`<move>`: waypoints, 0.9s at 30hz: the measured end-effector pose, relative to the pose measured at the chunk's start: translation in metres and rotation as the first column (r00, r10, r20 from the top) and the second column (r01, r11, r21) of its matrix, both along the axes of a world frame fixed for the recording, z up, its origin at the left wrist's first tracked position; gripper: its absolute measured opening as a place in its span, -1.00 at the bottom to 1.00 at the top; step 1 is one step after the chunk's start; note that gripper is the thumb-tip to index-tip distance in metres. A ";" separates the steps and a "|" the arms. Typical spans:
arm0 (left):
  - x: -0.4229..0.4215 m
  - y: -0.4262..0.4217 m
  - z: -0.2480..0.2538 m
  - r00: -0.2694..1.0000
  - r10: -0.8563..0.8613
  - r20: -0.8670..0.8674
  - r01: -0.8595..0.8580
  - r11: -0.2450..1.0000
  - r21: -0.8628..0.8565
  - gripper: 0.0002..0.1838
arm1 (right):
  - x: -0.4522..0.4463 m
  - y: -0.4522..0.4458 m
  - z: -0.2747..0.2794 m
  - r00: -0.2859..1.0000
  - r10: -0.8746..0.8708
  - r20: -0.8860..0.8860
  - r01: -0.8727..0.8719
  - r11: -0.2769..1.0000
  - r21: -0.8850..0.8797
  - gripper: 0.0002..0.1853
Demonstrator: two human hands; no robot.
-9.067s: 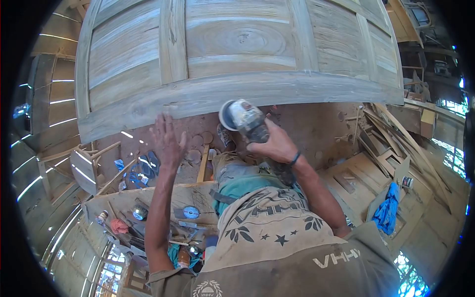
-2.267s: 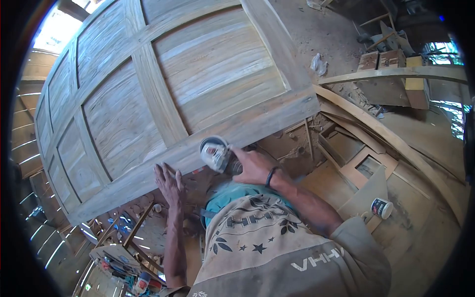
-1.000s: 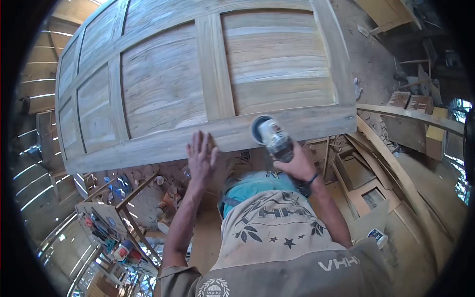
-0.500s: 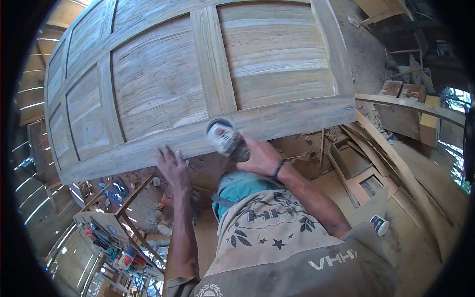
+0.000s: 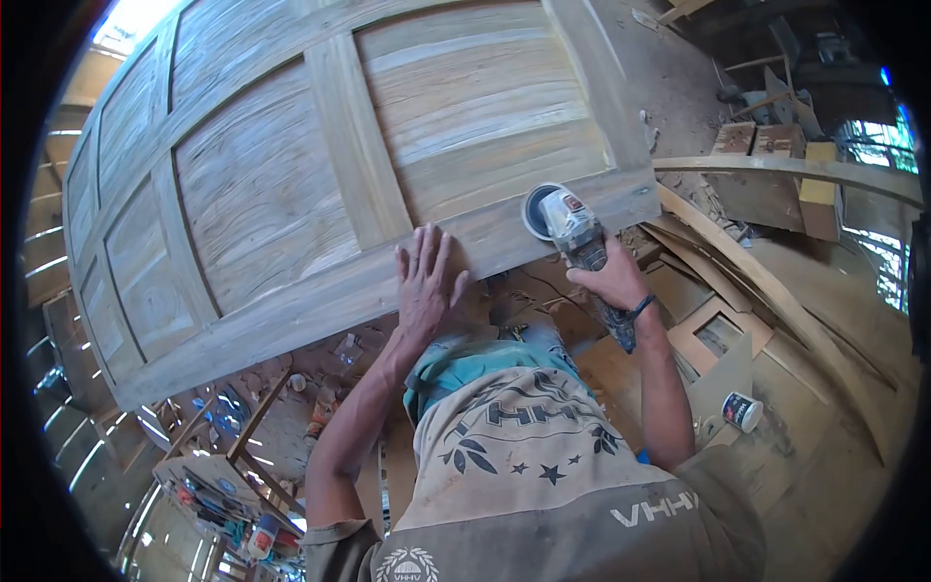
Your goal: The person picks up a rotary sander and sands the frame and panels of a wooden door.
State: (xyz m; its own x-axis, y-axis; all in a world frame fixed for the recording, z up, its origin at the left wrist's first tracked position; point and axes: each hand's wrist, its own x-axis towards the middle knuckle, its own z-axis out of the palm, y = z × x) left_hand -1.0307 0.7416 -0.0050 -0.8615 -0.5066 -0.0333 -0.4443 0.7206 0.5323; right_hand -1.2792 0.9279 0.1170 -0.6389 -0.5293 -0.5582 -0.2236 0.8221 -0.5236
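Observation:
A large panelled wooden door (image 5: 359,145) lies flat across the upper part of the view. Its near rail passes in front of my body. My right hand (image 5: 613,276) is wrapped round the body of an angle grinder (image 5: 577,233), whose round disc is over the rail near its right end; whether it touches the wood cannot be told. On the rail, left of the grinder, rest the fingers of my left hand (image 5: 427,286), spread and holding nothing. A dark band circles my right wrist.
At the lower right are a white tub (image 5: 742,411) and wooden frame pieces (image 5: 713,335). A long curved board (image 5: 776,272) runs along the right side. Boxes (image 5: 776,184) stand behind it. Tools cover a small table (image 5: 208,475) at the lower left.
Since half a second ago the grinder and my right hand have moved right along the rail. My left hand has also shifted right. The view has turned, tilting the door.

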 end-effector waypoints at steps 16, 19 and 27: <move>0.073 0.000 0.028 0.989 0.053 0.136 -0.065 0.994 0.085 -0.27 | 0.047 0.028 -0.031 0.945 -0.157 0.286 0.211 0.963 -0.170 -0.49; 0.141 -0.024 0.026 0.942 0.270 0.199 -0.274 0.962 -0.006 -0.31 | 0.089 -0.008 -0.025 0.968 -0.037 0.248 0.070 0.989 -0.129 -0.29; 0.205 -0.041 0.008 0.750 0.597 0.284 -0.567 0.802 -0.189 -0.26 | 0.119 -0.068 -0.015 0.872 0.379 0.311 -0.337 0.924 -0.180 -0.02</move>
State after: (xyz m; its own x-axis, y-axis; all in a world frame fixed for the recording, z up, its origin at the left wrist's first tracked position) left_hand -0.8259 0.7005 0.0033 -0.3475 -0.9202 -0.1802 -0.9232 0.3021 0.2376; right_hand -1.1604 0.8603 0.1019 -0.1804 -0.7601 -0.6242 -0.2863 0.6477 -0.7060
